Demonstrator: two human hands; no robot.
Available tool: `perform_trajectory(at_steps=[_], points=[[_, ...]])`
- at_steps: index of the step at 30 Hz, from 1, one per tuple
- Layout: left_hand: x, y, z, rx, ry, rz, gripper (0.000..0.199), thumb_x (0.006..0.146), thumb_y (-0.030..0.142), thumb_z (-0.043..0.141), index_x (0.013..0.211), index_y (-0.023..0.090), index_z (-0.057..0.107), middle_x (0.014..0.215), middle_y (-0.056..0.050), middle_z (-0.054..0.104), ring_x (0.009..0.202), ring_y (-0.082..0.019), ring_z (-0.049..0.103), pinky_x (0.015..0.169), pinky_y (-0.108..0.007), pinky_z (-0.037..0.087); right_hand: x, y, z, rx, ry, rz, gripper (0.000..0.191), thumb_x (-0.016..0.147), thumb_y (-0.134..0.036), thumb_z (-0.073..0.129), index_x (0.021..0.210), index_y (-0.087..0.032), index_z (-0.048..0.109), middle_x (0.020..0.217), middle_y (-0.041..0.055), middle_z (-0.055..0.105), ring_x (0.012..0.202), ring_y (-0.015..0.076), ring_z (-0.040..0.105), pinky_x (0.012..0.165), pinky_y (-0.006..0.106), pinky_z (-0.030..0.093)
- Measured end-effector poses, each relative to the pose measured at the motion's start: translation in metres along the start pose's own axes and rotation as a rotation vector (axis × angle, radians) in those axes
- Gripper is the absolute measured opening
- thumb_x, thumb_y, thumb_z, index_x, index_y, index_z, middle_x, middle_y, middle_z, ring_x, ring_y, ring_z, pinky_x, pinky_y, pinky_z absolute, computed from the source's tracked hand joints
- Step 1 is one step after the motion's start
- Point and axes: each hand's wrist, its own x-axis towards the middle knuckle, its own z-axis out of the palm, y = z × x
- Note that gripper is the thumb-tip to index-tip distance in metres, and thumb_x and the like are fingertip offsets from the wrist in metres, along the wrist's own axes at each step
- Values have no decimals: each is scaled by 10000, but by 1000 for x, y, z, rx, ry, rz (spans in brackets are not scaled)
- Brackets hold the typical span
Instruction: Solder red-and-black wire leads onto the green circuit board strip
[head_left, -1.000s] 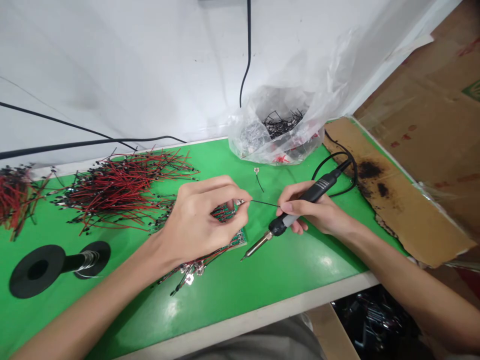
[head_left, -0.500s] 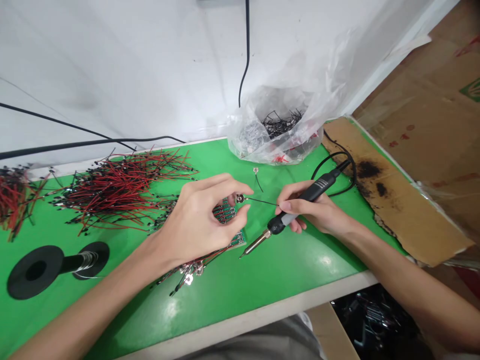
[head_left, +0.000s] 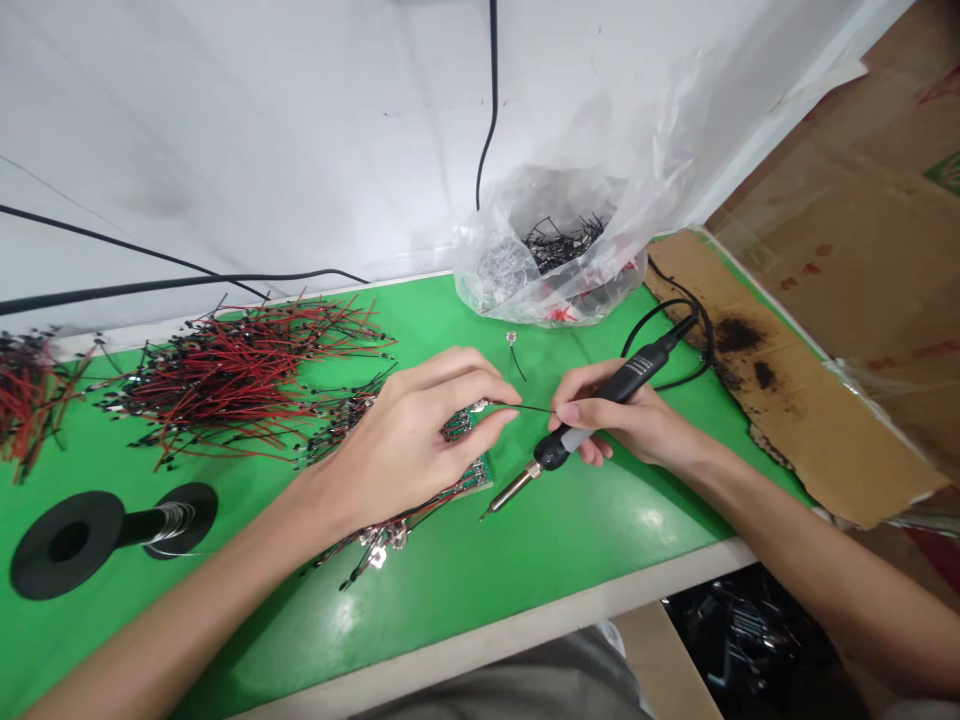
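Note:
My left hand [head_left: 427, 430] pinches a short black wire [head_left: 534, 407] between thumb and forefinger, close to the small metal part at the wire's left end, which is partly hidden. The wire's other end is between the fingertips of my right hand [head_left: 611, 410]. That same hand also grips a soldering iron [head_left: 600, 405], its tip pointing down and left above the green mat [head_left: 570, 580]. Under my left hand lies a green circuit board [head_left: 480, 470] with rows of wired parts, mostly covered. Another small metal part with a black wire [head_left: 512, 340] lies beyond my hands.
Red and black wires [head_left: 225, 375] lie heaped at the back left. A solder spool [head_left: 71, 545] is at the left front. A clear plastic bag [head_left: 577, 290] of black wires stands at the back. Scorched cardboard [head_left: 810, 400] covers the right side, near the iron's cord [head_left: 709, 345].
My left thumb and forefinger have shifted slightly right and closed onto the wire. The metal part, earlier facing up between them, is now mostly hidden. My right hand has barely moved.

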Motion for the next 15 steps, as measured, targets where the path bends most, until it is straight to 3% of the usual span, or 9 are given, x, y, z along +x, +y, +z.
perform_trajectory(at_steps=[15], points=[[0, 4, 7, 11, 1, 60, 122, 965, 107, 591, 998, 110, 709, 939, -53, 658, 861, -115, 597, 774, -244, 477, 1, -1, 2, -11, -13, 9, 152, 871, -266, 747, 792, -136, 762, 514, -1, 654, 402, 78, 583, 377, 126, 424]])
